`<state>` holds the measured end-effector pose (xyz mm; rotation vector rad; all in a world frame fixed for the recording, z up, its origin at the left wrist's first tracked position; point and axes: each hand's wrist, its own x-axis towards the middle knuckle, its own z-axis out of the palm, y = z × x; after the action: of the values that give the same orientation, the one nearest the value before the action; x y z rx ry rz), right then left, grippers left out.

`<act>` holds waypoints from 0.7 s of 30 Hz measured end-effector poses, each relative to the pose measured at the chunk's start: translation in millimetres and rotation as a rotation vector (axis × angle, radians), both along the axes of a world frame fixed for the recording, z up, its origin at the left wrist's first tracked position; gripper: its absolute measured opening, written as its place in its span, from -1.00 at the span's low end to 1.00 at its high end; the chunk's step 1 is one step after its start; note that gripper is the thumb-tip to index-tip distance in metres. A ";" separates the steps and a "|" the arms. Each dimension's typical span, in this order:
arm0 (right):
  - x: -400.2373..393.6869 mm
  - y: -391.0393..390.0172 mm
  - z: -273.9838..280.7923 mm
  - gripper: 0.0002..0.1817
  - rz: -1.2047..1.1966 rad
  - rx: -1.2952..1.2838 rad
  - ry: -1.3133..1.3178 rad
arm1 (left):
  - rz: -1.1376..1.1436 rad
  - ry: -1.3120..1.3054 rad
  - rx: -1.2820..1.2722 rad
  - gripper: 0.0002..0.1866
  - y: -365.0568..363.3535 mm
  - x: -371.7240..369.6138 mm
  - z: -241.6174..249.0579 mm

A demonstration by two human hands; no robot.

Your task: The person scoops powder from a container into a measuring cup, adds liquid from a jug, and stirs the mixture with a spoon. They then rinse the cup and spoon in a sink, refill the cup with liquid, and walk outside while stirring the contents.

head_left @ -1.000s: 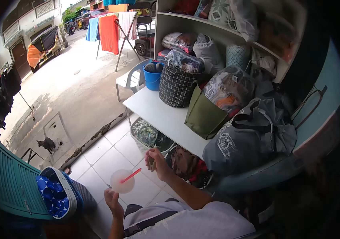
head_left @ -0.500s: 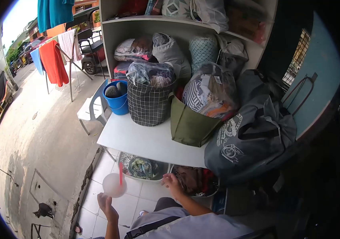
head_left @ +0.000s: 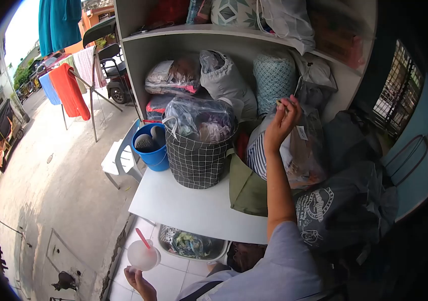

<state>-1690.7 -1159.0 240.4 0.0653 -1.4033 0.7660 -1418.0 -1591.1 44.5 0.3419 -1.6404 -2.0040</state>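
Observation:
My left hand (head_left: pixel 139 284) is closed on the lower edge of a cloudy see-through plastic cup (head_left: pixel 143 257). A red straw (head_left: pixel 144 238) sticks up out of the cup. My right hand (head_left: pixel 283 123) is raised in front of the shelf, its fingers drawn together in a pinch. A tiny dark bit shows at the fingertips, too small to name. Behind that hand are a rolled pale-blue patterned bundle (head_left: pixel 274 75) and a clear bag of clothes (head_left: pixel 307 153), which stands in a green fabric bin (head_left: pixel 248 188).
On the white table (head_left: pixel 189 205) stand a black grid-patterned basket (head_left: pixel 196 160), a blue bucket (head_left: pixel 155 156) and a large grey bag (head_left: pixel 344 210). A laundry basket (head_left: pixel 221 255) sits below. A white chair (head_left: pixel 126 160) and drying rack (head_left: pixel 92 95) are at left, beside the street.
My right hand has risen from below the table's front edge to shelf height. The cup stays in my left hand, slightly lower, with its straw now leaning left. The view has shifted.

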 end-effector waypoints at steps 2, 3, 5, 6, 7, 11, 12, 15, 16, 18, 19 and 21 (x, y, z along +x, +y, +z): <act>-78.4 39.1 17.5 -0.81 -0.025 0.066 -0.112 | -0.005 0.008 -0.033 -0.75 1.8 -6.5 1.6; -115.6 55.7 13.1 -0.80 -0.031 0.095 -0.209 | 0.003 0.013 -0.031 -0.75 3.0 -9.3 1.3; -152.6 67.9 3.4 -0.77 -0.034 -0.140 -0.288 | 0.010 0.030 -0.027 -0.74 3.9 -16.7 0.9; -164.9 72.0 -0.4 -0.76 -0.039 -0.254 -0.322 | 0.047 0.024 -0.005 -0.74 5.8 -21.4 1.7; -160.1 67.8 2.5 -0.76 0.048 -0.293 -0.275 | 0.084 0.015 0.018 -0.74 8.6 -24.5 3.6; -111.8 31.3 3.0 -0.80 0.358 -0.386 -0.191 | 0.083 0.026 0.024 -0.74 4.8 -31.5 1.9; -95.7 11.9 6.1 -0.82 0.413 -0.381 -0.170 | 0.102 0.026 0.043 -0.74 3.5 -33.3 2.7; -58.1 -50.3 15.4 -0.91 0.579 -0.191 -0.167 | 0.132 0.032 0.077 -0.76 -2.5 -38.8 5.3; -44.0 -79.2 21.0 -0.85 0.609 -0.034 -0.119 | 0.120 0.031 0.068 -0.76 -7.4 -39.4 5.8; -19.2 -136.2 31.6 -0.79 0.655 0.254 -0.033 | 0.108 0.043 0.053 -0.76 -17.9 -40.6 9.6; 6.2 -167.8 43.5 -0.78 0.766 0.382 -0.054 | 0.092 0.050 0.044 -0.76 -26.7 -39.0 8.8; 44.5 -230.2 56.2 -0.87 0.990 0.666 0.045 | 0.068 0.066 0.025 -0.76 -48.9 -36.2 0.2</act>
<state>-1646.2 -1389.2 296.6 1.3611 -1.5030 1.0297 -1454.1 -1640.0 44.7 0.3327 -1.5447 -1.9657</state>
